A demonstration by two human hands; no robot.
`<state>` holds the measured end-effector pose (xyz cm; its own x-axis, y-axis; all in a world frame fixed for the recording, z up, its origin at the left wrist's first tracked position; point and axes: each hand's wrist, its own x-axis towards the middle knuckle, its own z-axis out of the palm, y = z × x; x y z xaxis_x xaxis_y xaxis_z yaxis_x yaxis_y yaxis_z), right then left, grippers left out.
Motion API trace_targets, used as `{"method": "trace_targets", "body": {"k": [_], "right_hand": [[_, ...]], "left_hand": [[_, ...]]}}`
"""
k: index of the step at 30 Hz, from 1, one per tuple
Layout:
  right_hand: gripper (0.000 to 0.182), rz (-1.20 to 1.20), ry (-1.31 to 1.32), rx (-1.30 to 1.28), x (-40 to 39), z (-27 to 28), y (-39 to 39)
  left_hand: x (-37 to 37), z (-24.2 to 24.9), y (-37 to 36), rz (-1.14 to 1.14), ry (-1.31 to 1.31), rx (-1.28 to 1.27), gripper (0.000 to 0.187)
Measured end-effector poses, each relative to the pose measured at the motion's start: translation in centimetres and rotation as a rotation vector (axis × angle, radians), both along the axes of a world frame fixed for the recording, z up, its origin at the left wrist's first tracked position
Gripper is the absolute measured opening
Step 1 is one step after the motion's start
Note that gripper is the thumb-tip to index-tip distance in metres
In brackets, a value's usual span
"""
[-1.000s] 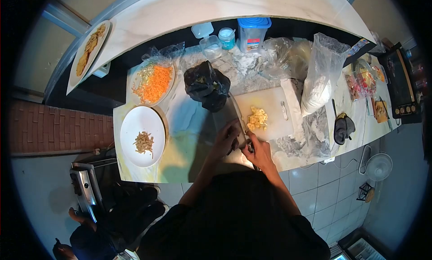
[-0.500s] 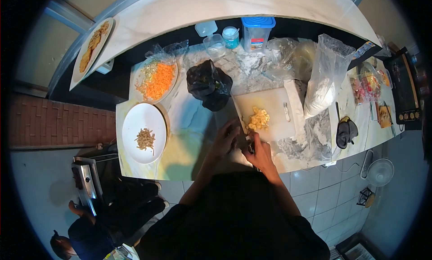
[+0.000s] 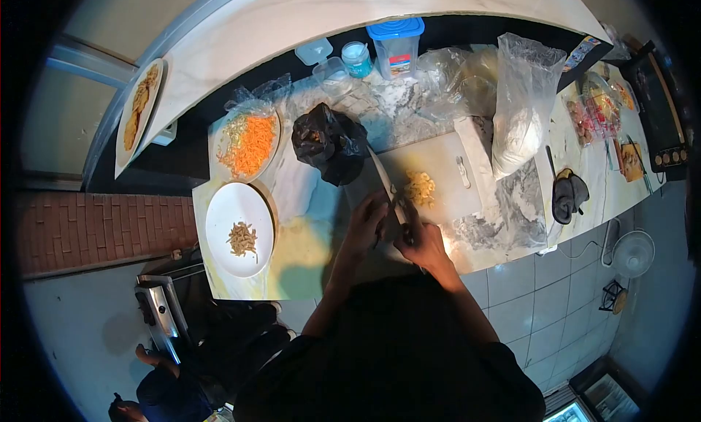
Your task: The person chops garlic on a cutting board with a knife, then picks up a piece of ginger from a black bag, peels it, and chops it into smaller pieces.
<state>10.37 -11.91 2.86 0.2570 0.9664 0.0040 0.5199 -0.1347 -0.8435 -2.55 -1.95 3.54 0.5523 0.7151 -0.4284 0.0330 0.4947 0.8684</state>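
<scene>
My right hand [image 3: 425, 245] is closed around the handle of a knife [image 3: 385, 175], whose long blade points away over the left part of a white cutting board [image 3: 442, 163]. Beside it on the left, my left hand [image 3: 367, 221] has its fingers curled close to the knife; anything between them is too dark to make out. Chopped pale yellow pieces [image 3: 420, 189] lie on the board, right of the blade. A black plastic bag [image 3: 330, 143] stands open beyond my left hand, near the knife tip.
At the left are a plate with shredded orange food [image 3: 253, 146] and a white plate [image 3: 219, 232] with brownish strips. Behind stand a blue-lidded container [image 3: 396, 53] and a bag of white powder [image 3: 521, 137]. Another person [image 3: 171, 389] is at lower left.
The view has shifted and turned slightly. The knife blade now shows its broad side, pointing away past the black bag; before, it was seen as a thin dark edge. Both hands remain close together.
</scene>
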Motion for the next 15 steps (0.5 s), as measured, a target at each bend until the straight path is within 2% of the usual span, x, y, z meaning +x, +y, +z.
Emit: {"method": "trace_targets", "body": {"k": [6,8,15], "right_hand": [[0.082,-0.034,0.0,-0.007,-0.3,-0.7,-0.2],[0.083,-0.008,-0.091,-0.008,-0.3,-1.2,-0.3],[0.089,0.066,-0.174,0.017,-0.2,-1.2,0.0]], "left_hand": [[0.0,0.5,0.0,-0.022,0.007,0.018,0.038],[-0.1,0.3,0.0,-0.012,-0.019,0.022,0.038],[-0.3,-0.3,-0.3,-0.014,-0.025,-0.012,0.04]]}}
